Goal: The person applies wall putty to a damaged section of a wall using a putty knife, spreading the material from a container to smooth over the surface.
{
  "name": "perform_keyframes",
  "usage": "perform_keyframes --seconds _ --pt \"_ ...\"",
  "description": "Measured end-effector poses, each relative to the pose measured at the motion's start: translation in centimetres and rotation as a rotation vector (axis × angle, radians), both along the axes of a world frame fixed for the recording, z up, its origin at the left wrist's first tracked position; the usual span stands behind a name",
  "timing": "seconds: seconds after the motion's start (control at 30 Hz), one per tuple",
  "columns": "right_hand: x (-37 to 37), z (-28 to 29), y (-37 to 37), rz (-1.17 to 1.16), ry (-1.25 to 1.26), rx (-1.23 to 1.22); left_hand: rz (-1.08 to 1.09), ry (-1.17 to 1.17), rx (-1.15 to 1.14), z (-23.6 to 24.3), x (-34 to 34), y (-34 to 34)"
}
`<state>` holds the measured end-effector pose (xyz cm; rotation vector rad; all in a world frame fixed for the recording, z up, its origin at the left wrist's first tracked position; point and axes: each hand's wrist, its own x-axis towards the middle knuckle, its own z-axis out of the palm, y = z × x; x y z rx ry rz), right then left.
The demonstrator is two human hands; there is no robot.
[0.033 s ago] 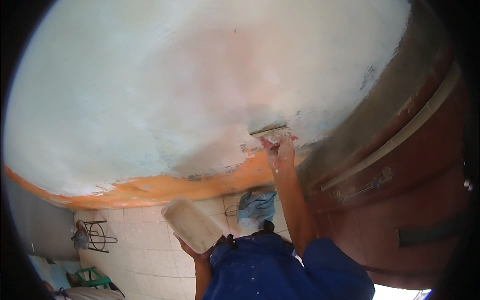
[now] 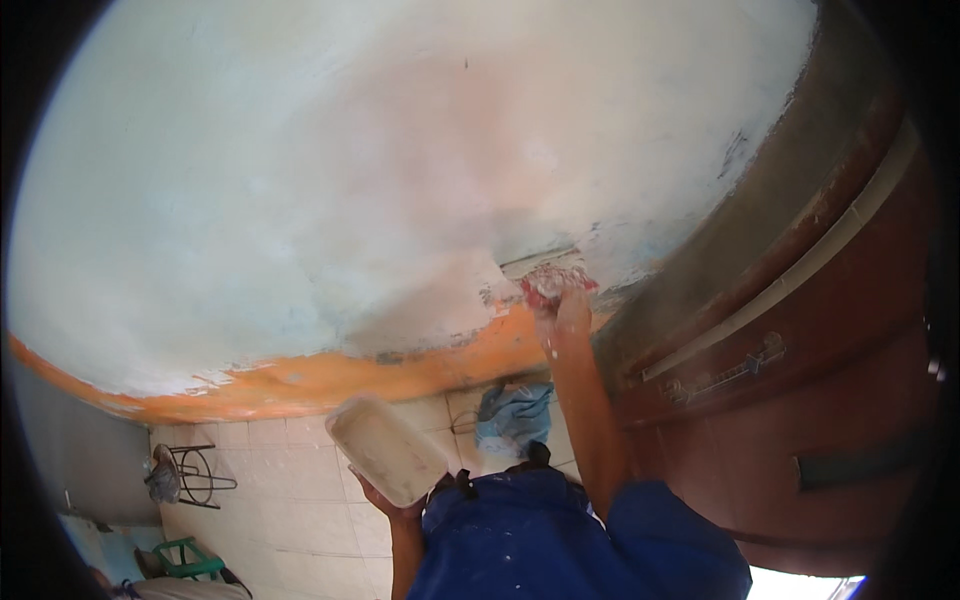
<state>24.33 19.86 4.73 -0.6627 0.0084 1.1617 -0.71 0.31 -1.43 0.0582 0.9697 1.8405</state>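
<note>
My right hand (image 2: 563, 318) is closed on the red handle of a wide putty knife (image 2: 556, 284), which is smeared with whitish paste. Its blade lies against the lower part of a pale plastered wall (image 2: 300, 190), just above a band of bare orange paint (image 2: 420, 370). White specks dot my right hand and wrist. Lower down, my left hand (image 2: 375, 494) supports a pale rectangular tub (image 2: 362, 466) from below and the side, its fingers partly hidden. The tub tilts, and its inside looks coated with whitish paste.
A dark red door (image 2: 800, 420) with a metal bolt (image 2: 725, 370) stands at the right. On the tiled floor (image 2: 300, 500) are a blue plastic bag (image 2: 514, 418), a round metal stool frame (image 2: 200, 476) and a green stool (image 2: 190, 558). Someone's clothed leg (image 2: 170, 588) shows at lower left.
My right hand and the putty knife have shifted very slightly downward against the wall. The tub in my left hand stays almost in the same place.
</note>
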Motion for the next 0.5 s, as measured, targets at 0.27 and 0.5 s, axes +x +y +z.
perform_keyframes --seconds 0.27,0.5 --pt "0.5 -9.4 -3.0 -0.127 0.014 -0.234 0.039 -0.136 -0.046 3.1 1.3 0.8" --pt "2.8 -13.9 4.7 0.043 0.113 -0.186 0.043 0.705 -0.016 -0.9 0.6 -0.8"
